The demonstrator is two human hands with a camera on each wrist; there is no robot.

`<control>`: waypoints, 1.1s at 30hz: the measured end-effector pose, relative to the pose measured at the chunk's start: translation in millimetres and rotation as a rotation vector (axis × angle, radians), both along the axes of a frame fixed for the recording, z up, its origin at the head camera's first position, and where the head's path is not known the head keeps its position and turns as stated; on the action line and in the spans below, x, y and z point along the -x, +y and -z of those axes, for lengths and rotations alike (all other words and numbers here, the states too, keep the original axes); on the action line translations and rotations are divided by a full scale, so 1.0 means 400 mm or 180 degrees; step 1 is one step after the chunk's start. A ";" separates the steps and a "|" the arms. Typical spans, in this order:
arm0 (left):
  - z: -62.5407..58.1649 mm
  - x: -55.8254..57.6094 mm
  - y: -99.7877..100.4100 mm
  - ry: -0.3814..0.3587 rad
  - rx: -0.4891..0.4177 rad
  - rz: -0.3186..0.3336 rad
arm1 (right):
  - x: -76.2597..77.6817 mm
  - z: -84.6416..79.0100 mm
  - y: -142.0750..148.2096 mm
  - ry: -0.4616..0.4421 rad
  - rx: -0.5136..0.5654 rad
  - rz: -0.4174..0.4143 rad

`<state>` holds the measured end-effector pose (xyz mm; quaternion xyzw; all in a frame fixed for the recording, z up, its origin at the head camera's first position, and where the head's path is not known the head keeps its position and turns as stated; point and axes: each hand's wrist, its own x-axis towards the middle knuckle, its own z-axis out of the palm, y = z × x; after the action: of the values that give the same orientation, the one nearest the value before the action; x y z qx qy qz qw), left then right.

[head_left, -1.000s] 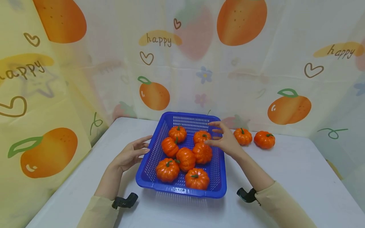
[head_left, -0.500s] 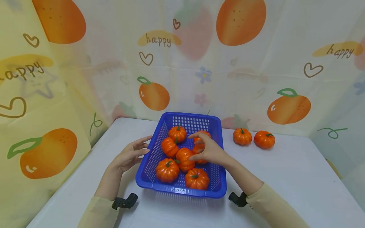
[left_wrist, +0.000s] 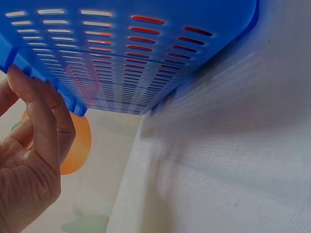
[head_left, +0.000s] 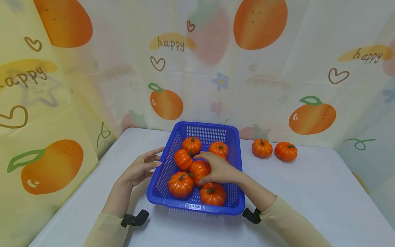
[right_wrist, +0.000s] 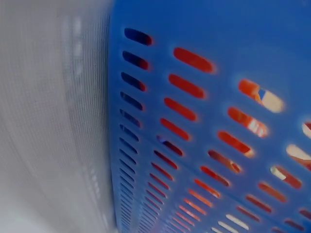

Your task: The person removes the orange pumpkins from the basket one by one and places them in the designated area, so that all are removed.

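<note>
A blue plastic basket (head_left: 194, 206) stands on the table with several small orange pumpkins with green stems inside. My right hand (head_left: 220, 168) reaches over its right side, with fingers and thumb curled round the middle pumpkin (head_left: 200, 171). Another pumpkin behind that hand is mostly covered. My left hand (head_left: 141, 168) is at the basket's left side, its loosely bent fingers touching the rim. In the left wrist view, the fingertips of the left hand (left_wrist: 36, 126) meet the rim. In the right wrist view the basket wall (right_wrist: 194, 29) fills much of the frame and hides the right hand.
Two more pumpkins, one (head_left: 262, 148) nearer the basket and one (head_left: 286, 151) farther right, sit on the white table (head_left: 308, 192) near its back edge. A patterned cloth (head_left: 197, 79) hangs behind the table and along the left.
My right hand has moved left and down from the basket's right side onto the middle pumpkin, and its fingers now close round it. The left hand has stayed at the rim.
</note>
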<state>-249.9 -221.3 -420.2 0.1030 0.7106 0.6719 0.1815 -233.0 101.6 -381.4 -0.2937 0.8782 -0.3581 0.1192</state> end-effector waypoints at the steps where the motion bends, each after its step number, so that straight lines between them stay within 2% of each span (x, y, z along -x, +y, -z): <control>1: 0.000 0.000 0.000 -0.0006 -0.0001 -0.0008 | -0.001 0.002 -0.003 0.0026 -0.0060 -0.0019; 6: 0.001 -0.001 0.000 -0.0007 0.0005 -0.0005 | -0.002 0.011 -0.011 0.0145 -0.0265 -0.0073; 18: -0.001 0.000 0.002 -0.0024 -0.0025 -0.0004 | -0.001 0.018 -0.018 0.0336 -0.0324 0.0010; 23: -0.003 -0.002 0.002 -0.0033 -0.0028 -0.0003 | -0.005 0.014 -0.019 0.0366 -0.0278 0.0116; 33: -0.003 -0.003 0.002 -0.0029 -0.0006 -0.0007 | -0.010 0.009 -0.013 0.0463 0.0032 0.0431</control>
<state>-248.6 -220.6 -418.8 0.0992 0.7093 0.6733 0.1839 -229.0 96.4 -385.0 -0.2596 0.9006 -0.3474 0.0292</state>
